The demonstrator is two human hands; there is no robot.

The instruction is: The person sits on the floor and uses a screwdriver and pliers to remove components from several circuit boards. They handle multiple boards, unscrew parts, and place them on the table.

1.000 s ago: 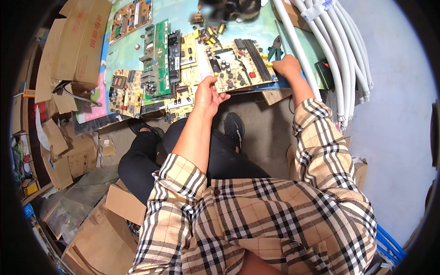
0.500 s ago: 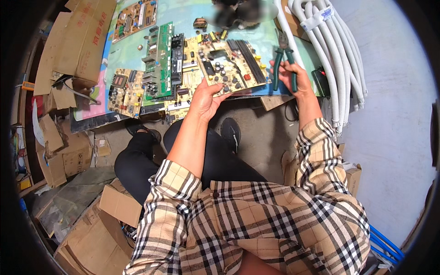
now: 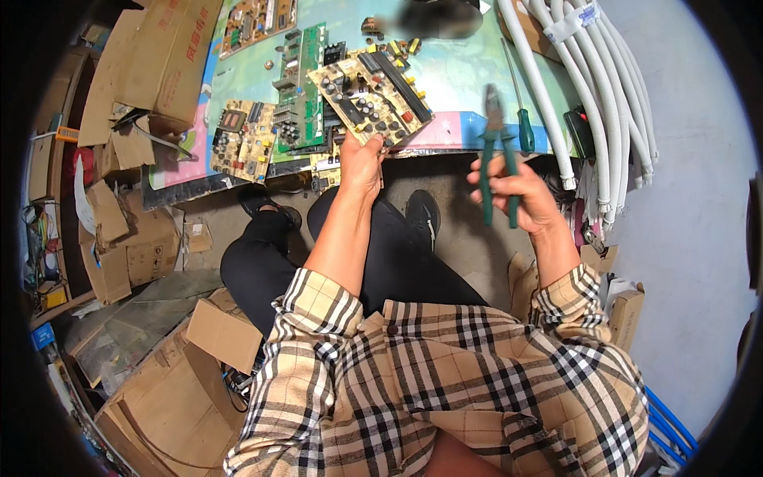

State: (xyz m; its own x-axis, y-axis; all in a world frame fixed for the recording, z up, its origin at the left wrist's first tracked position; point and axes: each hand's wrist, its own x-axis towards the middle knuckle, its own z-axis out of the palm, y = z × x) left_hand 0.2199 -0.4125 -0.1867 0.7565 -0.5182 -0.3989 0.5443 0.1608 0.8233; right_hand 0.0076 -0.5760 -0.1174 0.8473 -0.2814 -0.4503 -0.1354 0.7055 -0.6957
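My left hand grips the near corner of a tan circuit board, thumb on top. The board is tilted over the table's front edge and carries black heat sinks and several capacitors. My right hand is closed round the dark green handles of a pair of pliers, whose jaws point away from me. The pliers are apart from the board, to its right. Just left of the held board lies a green circuit board, and farther left a smaller tan board. Another tan board is partly hidden beneath.
A screwdriver lies on the table near its front edge. White corrugated hoses hang over the right side. A cardboard box stands at the left, another brown board at the back. An open carton sits on the floor.
The pliers in my right hand have come nearer to me, off the table's edge, uncovering the screwdriver. The held board has turned clockwise in my left hand. The whole view has shifted slightly.
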